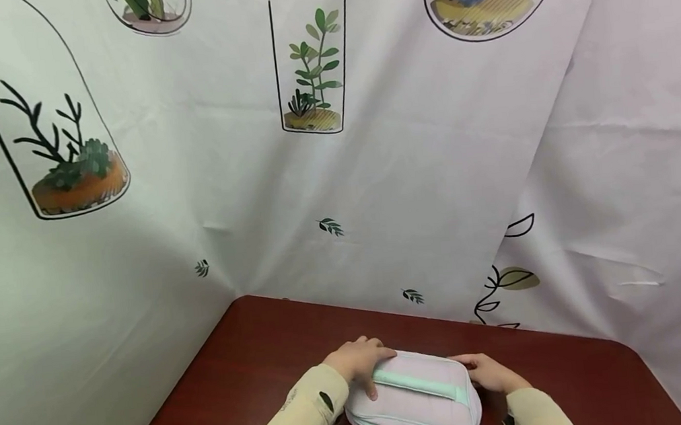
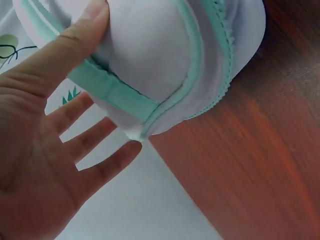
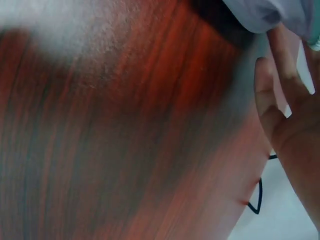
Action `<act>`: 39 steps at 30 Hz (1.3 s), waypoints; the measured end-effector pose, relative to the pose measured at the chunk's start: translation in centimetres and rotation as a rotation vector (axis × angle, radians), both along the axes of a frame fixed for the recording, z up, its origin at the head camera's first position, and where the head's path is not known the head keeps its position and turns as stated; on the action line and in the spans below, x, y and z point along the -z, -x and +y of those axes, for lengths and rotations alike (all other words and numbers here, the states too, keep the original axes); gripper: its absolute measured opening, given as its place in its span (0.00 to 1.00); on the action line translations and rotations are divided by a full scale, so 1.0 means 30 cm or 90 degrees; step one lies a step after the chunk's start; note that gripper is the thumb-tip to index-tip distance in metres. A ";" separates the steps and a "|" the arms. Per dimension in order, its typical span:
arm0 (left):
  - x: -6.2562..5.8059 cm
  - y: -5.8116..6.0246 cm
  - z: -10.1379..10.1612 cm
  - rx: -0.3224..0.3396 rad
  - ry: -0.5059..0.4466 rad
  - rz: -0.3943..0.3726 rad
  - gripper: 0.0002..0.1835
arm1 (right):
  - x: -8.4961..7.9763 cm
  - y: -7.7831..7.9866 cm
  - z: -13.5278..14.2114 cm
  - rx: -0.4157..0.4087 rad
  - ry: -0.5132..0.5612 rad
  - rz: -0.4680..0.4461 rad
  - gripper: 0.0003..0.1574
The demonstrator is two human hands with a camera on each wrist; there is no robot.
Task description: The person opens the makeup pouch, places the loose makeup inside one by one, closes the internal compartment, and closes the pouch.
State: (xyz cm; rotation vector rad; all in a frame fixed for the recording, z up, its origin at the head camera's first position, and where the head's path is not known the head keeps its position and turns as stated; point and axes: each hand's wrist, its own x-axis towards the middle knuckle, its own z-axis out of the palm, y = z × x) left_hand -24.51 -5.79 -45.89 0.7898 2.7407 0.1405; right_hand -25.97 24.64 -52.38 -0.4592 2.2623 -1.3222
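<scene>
A pale lavender zip case [image 1: 420, 398] with a mint-green top handle [image 1: 421, 385] and mint trim lies on the table. At its far left corner is my left hand [image 1: 362, 362], thumb laid over the top near the handle. In the left wrist view, the fingers of the left hand [image 2: 55, 130] are spread and fairly straight beside the case [image 2: 150, 45]. My right hand [image 1: 489, 371] is against the case's far right side. The right wrist view shows the right hand [image 3: 297, 112] with extended fingers at the case's edge; some fingertips are hidden behind it.
The case stands on a dark red-brown wooden table [image 1: 291, 338] with rounded far corners. White cloth [image 1: 254, 200] printed with plants hangs behind the table and along its left side. Cream sleeves [image 1: 300, 412] cover both forearms.
</scene>
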 end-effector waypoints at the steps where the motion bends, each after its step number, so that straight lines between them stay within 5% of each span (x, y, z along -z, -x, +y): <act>1: -0.001 -0.003 0.000 -0.004 -0.004 -0.004 0.47 | 0.004 -0.002 0.000 -0.001 0.011 -0.010 0.21; 12: 0.001 -0.003 0.005 -0.020 -0.010 -0.038 0.46 | 0.020 -0.015 0.003 0.038 -0.043 0.144 0.09; 24: 0.011 0.002 0.015 -0.023 0.034 0.004 0.47 | -0.020 -0.042 -0.035 0.045 -0.402 0.400 0.07; 39: 0.021 -0.015 -0.002 -0.058 -0.001 0.013 0.45 | -0.016 -0.062 0.007 0.084 -0.452 0.488 0.08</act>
